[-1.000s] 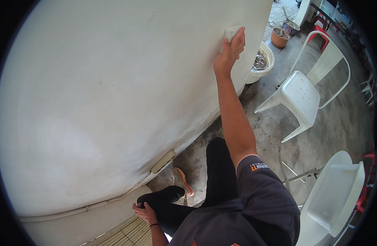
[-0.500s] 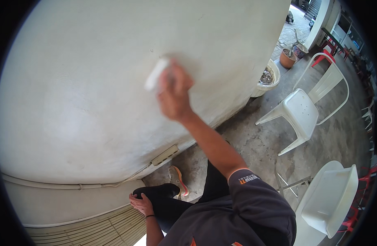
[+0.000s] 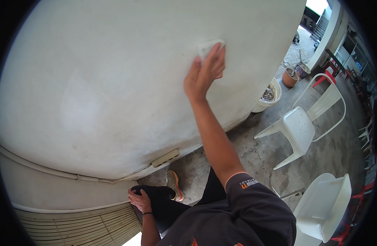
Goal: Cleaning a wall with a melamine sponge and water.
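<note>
While the right hand (image 3: 205, 74) grips a white pad (image 3: 209, 46) against the pale, smudged wall (image 3: 114, 82), the left hand (image 3: 140, 201), well apart, lies loosely over the bent knee (image 3: 157, 194) near the wall's foot. A beige strip (image 3: 166, 158) sits low on the wall; to the wall's right, a planter (image 3: 264, 106), white chair (image 3: 298, 123) and white tub (image 3: 328, 205) occupy the stained-floor (image 3: 246, 139) side. Compared with half a second ago, the pad is nearer the wall's right edge.
</note>
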Available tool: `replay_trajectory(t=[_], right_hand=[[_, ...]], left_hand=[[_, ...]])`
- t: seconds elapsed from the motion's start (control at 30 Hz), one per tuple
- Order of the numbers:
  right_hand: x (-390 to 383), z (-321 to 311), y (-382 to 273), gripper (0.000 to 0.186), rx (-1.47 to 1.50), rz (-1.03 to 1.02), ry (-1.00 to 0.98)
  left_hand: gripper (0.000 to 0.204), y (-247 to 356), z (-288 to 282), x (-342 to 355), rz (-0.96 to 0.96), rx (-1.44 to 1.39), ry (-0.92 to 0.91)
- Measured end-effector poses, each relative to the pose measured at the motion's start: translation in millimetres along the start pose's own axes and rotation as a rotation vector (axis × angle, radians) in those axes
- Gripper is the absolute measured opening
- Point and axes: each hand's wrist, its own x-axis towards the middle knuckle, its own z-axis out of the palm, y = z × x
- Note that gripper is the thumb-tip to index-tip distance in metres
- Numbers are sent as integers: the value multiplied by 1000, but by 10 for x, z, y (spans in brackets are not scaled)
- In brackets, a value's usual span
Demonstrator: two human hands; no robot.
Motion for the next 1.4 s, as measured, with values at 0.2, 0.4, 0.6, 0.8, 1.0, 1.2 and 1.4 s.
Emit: replay_trajectory(t=[0.2,0.4,0.6,0.8,1.0,1.2,1.4], right_hand=[[-942,74,-896,50,227,-289,-261],[-760,120,-1036,51,259,-515,-214],[791,159,-532,61,-95,-99,84],[294,380,-1183,60,-44,-246,73],[-510,525,-2058,50,189,-446,-72],[-1700,707,-2510,41,158,-632,-154],[-2829,658,-2342,45,157,-1113,-374]], left_hand=[[54,-8,-2,-13,-8,-18,12],[56,-102,-82,-48,-45,-46,26],[55,-107,-115,-41,-40,-101,25],[56,-22,-136,-34,-33,-153,19],[57,-20,-208,-37,-75,-179,31],[55,-66,-253,-38,-93,-214,36],[52,-105,-304,-21,-104,-228,62]])
